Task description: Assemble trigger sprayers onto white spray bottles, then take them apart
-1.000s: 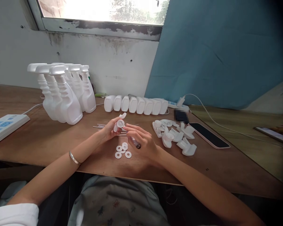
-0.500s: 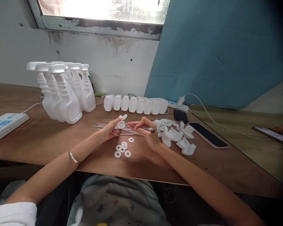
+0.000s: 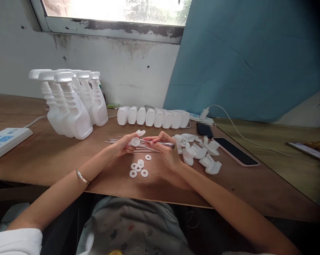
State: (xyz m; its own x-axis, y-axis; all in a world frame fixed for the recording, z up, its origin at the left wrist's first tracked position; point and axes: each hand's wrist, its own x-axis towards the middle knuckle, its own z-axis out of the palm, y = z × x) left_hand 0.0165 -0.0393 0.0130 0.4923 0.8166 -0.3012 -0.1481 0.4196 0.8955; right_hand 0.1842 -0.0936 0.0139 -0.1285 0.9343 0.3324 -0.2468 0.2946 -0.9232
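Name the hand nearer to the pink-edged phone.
Right. The right hand is left of the phone, beyond the white sprayer heads; the left hand is farther left, holding another sprayer head.

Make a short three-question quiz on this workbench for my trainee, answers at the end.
1. Which hand holds the slim tool?
2. True or false: the loose white rings form one neat upright tower.
3. Fill the gap: from the person's view, the pink-edged phone lies to the ___ of the white nozzles.

Key: 1. The right hand. 2. False; they lie scattered on the table. 3. Right.
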